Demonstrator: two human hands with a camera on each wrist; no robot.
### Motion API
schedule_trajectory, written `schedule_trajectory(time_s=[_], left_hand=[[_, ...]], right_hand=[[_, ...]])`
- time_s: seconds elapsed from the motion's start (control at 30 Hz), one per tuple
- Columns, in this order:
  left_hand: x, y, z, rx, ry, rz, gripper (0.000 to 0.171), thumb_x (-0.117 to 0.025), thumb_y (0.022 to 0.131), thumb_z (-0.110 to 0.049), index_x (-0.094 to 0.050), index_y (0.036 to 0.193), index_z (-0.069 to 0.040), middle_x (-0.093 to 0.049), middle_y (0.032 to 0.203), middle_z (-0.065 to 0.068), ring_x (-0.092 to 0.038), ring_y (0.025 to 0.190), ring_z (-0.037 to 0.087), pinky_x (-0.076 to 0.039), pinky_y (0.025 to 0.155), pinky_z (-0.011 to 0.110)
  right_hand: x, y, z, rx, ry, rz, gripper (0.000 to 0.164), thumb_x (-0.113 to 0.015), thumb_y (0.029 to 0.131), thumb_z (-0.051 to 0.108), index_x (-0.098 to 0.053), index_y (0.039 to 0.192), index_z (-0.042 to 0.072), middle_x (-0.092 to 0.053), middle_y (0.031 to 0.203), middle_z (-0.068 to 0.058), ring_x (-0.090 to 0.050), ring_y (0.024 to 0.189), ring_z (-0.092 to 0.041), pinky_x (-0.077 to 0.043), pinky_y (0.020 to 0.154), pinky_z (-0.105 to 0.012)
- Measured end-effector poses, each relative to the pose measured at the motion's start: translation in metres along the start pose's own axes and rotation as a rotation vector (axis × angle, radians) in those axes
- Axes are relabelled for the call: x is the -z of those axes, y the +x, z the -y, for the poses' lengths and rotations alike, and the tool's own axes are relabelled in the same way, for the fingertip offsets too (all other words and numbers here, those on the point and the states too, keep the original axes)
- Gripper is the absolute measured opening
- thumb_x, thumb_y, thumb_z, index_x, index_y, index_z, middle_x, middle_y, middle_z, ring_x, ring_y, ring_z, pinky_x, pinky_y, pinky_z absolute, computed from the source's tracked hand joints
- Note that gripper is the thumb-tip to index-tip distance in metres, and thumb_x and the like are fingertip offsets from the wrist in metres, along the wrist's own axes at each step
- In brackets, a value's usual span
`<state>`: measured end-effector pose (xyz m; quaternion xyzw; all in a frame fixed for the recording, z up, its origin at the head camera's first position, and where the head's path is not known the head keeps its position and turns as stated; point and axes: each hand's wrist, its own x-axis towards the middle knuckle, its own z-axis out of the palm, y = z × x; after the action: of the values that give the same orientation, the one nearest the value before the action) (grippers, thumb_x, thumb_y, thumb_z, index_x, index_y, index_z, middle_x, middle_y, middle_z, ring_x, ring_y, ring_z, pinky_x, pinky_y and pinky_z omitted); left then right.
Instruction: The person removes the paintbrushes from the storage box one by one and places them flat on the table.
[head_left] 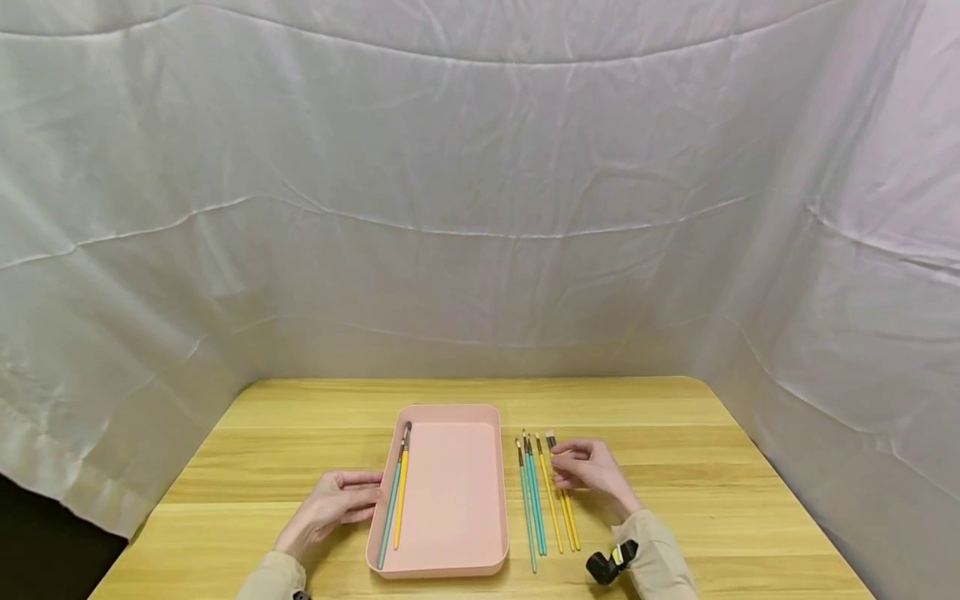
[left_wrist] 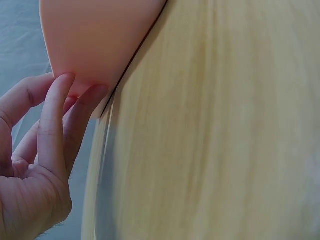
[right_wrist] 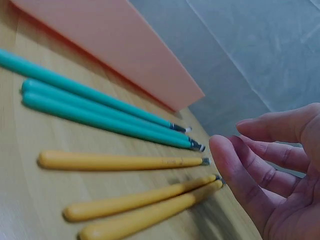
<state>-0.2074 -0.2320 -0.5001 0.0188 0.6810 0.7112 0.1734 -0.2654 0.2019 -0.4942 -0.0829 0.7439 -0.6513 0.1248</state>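
Note:
My left hand [head_left: 333, 504] touches the left wall of a shallow pink tray [head_left: 457, 492] with its fingertips, fingers mostly straight. Inside the tray, along its left side, lie a teal paintbrush [head_left: 389, 517] and a yellow paintbrush [head_left: 401, 500]. Over the bristle ends of the yellow brushes to the tray's right is my right hand [head_left: 592, 468], fingers bent loosely and nothing between them. Three teal brushes [right_wrist: 90, 92] lie nearest the tray. Beside them is a single yellow brush [right_wrist: 120, 162], then a yellow pair [right_wrist: 150, 214] side by side, partly under the right hand in the head view.
The wooden table [head_left: 315, 450] has rounded far corners. Grey-white cloth [head_left: 480, 292] hangs behind it and at both sides. A small black device [head_left: 611, 562] is strapped at the right wrist.

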Motion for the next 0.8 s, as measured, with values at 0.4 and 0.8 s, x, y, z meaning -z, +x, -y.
schedule_trajectory(time_s=[0.4, 0.8], left_hand=[[0.000, 0.001, 0.000, 0.001, 0.000, 0.001, 0.055, -0.069, 0.091, -0.001, -0.046, 0.137, 0.019, -0.077, 0.108, 0.011, -0.074, 0.088, 0.011, -0.065, 0.081, 0.025], [0.001, 0.000, 0.003, -0.004, 0.006, 0.005, 0.056, -0.069, 0.092, -0.001, -0.045, 0.137, 0.020, -0.077, 0.109, 0.013, -0.074, 0.088, 0.011, -0.065, 0.082, 0.026]], right_hand=[[-0.023, -0.005, 0.019, 0.018, 0.057, 0.055, 0.044, -0.065, 0.095, 0.005, -0.050, 0.126, -0.022, -0.073, 0.087, -0.006, -0.069, 0.073, -0.012, -0.067, 0.073, -0.030], [-0.050, -0.003, 0.026, 0.042, 0.080, 0.113, 0.043, -0.065, 0.094, 0.004, -0.051, 0.125, -0.023, -0.071, 0.084, -0.005, -0.069, 0.071, -0.012, -0.067, 0.071, -0.029]])
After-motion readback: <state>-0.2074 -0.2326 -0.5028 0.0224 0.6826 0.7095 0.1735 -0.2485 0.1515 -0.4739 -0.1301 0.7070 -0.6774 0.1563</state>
